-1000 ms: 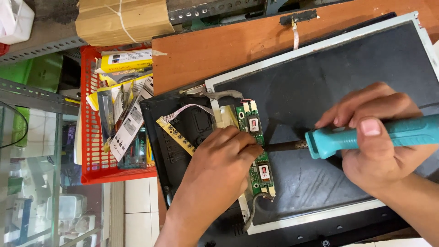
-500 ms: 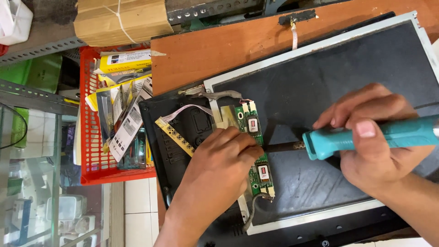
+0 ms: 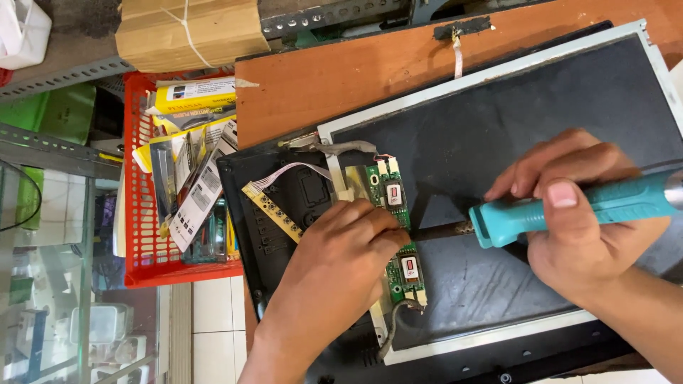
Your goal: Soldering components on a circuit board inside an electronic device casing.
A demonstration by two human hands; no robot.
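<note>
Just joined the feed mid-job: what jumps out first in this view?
The teal-handled soldering iron, gripped in the right hand at centre right, with its tip aimed at the green circuit board along the left edge of the dark panel. The left hand presses on that board from below. A red basket crammed with packets sits off the table's left edge.

Both the left hand (image 3: 334, 256) and the right hand (image 3: 576, 220) are bare, without gloves, rings or watch; the forearms behind each grip show no sleeves (only short, trimmed fingernails).
</note>
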